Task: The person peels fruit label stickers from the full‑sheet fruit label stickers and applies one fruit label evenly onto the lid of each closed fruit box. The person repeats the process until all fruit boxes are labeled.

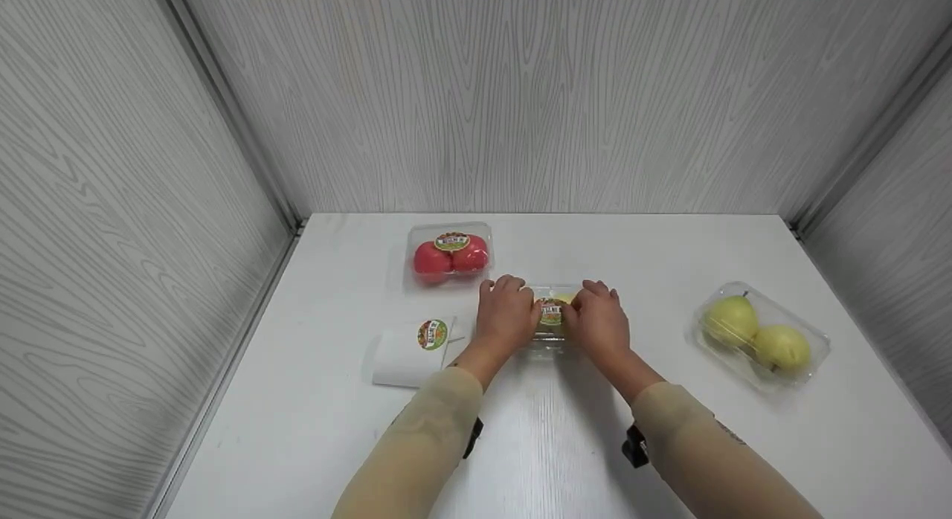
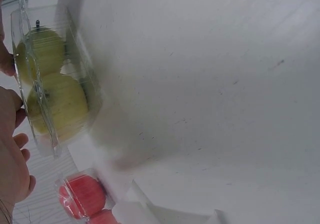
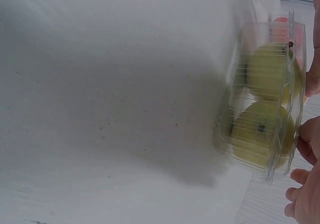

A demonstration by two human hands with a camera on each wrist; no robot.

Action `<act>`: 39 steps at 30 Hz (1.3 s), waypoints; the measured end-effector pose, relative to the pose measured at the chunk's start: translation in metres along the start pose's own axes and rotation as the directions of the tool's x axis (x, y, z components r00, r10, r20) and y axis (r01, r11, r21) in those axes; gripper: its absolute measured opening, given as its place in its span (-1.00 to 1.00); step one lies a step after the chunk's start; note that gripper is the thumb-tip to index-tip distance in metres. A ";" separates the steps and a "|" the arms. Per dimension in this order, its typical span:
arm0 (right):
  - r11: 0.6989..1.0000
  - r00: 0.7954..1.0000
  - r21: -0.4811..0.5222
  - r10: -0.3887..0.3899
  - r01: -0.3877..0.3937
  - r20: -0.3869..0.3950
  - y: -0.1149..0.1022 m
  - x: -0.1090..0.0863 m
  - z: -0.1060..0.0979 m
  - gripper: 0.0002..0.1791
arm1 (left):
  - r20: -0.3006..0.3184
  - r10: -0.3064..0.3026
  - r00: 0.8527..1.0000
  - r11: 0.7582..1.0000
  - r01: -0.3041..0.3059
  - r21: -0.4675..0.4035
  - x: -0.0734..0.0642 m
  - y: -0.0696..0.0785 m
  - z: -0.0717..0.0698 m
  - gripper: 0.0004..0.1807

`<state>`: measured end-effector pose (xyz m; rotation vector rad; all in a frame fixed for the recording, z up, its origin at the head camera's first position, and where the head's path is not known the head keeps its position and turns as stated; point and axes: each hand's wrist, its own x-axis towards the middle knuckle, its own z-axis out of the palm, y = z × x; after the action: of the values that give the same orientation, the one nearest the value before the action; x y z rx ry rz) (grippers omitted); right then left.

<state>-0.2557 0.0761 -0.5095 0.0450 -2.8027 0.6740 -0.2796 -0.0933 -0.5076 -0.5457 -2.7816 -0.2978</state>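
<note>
A clear plastic clamshell box (image 1: 548, 346) stands on the table in front of the person, its lid closed over two yellow-green pears (image 2: 62, 106). On the lid is a colourful round sticker label (image 1: 551, 311). My left hand (image 1: 506, 314) pinches the label's left edge between thumb and index finger. At the opposite edge my right hand (image 1: 599, 318) pinches it the same way. The remaining fingers (image 3: 300, 176) of the right hand hang loosely curled beside the lid. Both hands partly cover the box in the head view.
A box of red fruit (image 1: 450, 257) with a label stands at the back left. White backing paper (image 1: 405, 359) bearing another round label (image 1: 432, 334) lies left of the hands. To the right sits an unlabelled clear box (image 1: 792, 322) of two pears. Wood-grain panels (image 1: 476, 95) enclose the table.
</note>
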 end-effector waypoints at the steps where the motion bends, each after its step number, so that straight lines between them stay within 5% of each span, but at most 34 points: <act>1: 1.000 1.000 -0.002 0.000 0.000 -0.001 0.000 0.000 0.000 -0.75 | -0.001 0.000 1.000 1.000 0.000 0.000 0.000 0.000 0.000 -0.70; 9: 1.000 1.000 0.002 0.012 -0.012 0.006 -0.001 0.000 0.000 -0.75 | 0.030 -0.011 1.000 1.000 0.010 0.007 0.002 0.000 0.000 -0.68; 27: 0.996 0.999 0.080 0.049 -0.048 -0.004 0.005 -0.001 -0.002 -0.67 | -0.004 -0.031 1.000 0.999 0.031 0.018 0.000 -0.002 0.000 -0.65; 33: 0.977 0.987 0.149 0.147 -0.154 0.059 0.013 0.004 0.000 -0.35 | -0.029 -0.111 0.993 0.991 0.109 -0.076 0.000 -0.004 0.007 -0.49; 39: 0.969 0.977 0.174 0.151 -0.177 0.152 0.021 0.010 0.005 -0.08 | 0.043 -0.182 0.982 0.966 0.187 -0.179 0.000 -0.007 0.015 -0.18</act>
<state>-0.2690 0.0930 -0.5208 -0.1122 -2.8874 1.0093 -0.2861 -0.0956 -0.5221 -0.3316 -2.8526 -0.5950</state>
